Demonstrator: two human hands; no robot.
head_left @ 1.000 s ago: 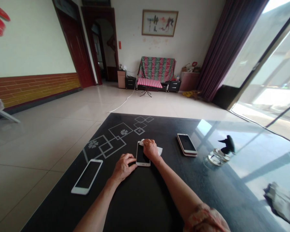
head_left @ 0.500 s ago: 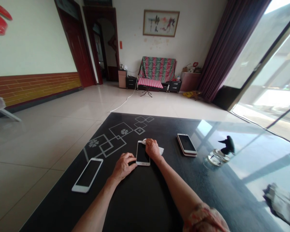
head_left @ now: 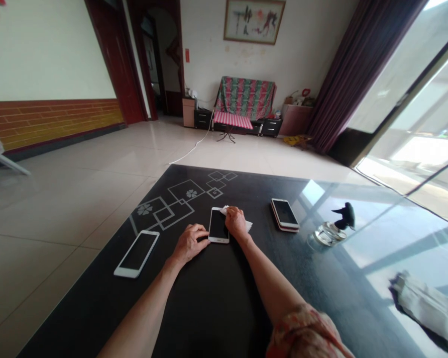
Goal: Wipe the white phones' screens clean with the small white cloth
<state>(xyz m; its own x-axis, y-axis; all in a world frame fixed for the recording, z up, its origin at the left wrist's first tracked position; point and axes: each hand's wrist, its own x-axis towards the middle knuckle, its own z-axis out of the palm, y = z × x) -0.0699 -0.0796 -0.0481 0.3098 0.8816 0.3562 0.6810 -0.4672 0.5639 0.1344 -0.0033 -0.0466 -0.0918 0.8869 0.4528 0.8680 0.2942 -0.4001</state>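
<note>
A white phone [head_left: 218, 225] with a dark screen lies flat on the black glass table [head_left: 224, 298]. My left hand [head_left: 188, 242] rests with curled fingers at the phone's lower left corner, touching its edge. My right hand [head_left: 236, 222] presses a white cloth [head_left: 246, 224] against the phone's upper right part, fingers closed over it. The cloth sticks out on both sides of the hand.
Another white phone [head_left: 136, 253] lies to the left near the table edge. A pink-edged phone [head_left: 284, 215] lies to the right, with a clear spray bottle [head_left: 330, 229] on its side beyond. A folded grey cloth [head_left: 427, 308] sits at the right edge.
My right hand with the cloth has slid slightly across the top of the phone. The camera has tilted a little, shifting everything upward in view. The left hand stays put.
</note>
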